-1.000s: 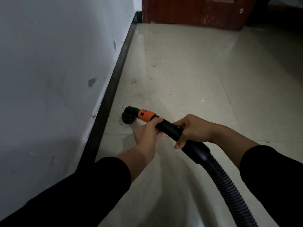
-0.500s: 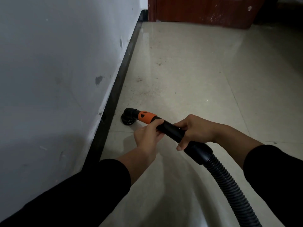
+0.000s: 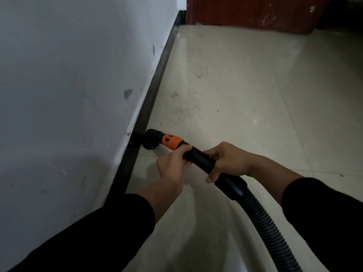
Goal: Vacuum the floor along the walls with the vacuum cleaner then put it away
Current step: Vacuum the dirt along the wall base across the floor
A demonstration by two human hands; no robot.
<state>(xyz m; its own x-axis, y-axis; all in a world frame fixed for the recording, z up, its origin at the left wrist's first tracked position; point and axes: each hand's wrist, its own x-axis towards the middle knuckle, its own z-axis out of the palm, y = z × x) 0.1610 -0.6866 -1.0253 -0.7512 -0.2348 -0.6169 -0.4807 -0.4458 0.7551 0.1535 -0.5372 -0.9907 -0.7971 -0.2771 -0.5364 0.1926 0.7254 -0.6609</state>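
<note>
Nozzle [image 3: 150, 139]: black elbow, mouth down on floor [image 3: 235, 85], just beside baseboard [image 3: 157, 79].
Collar [image 3: 171, 141]: orange, behind nozzle.
Wand [image 3: 198, 157]: black, tilted.
Hose [image 3: 263, 222]: ribbed, trailing lower right.

1. You are in a room that looks like a home.
2. Beside you: scuffed white wall [image 3: 68, 75], dark skirting board [image 3: 157, 79].
3. Ahead of you: glossy beige floor tiles [image 3: 245, 85], red-brown wooden door [image 3: 245, 12].
</note>
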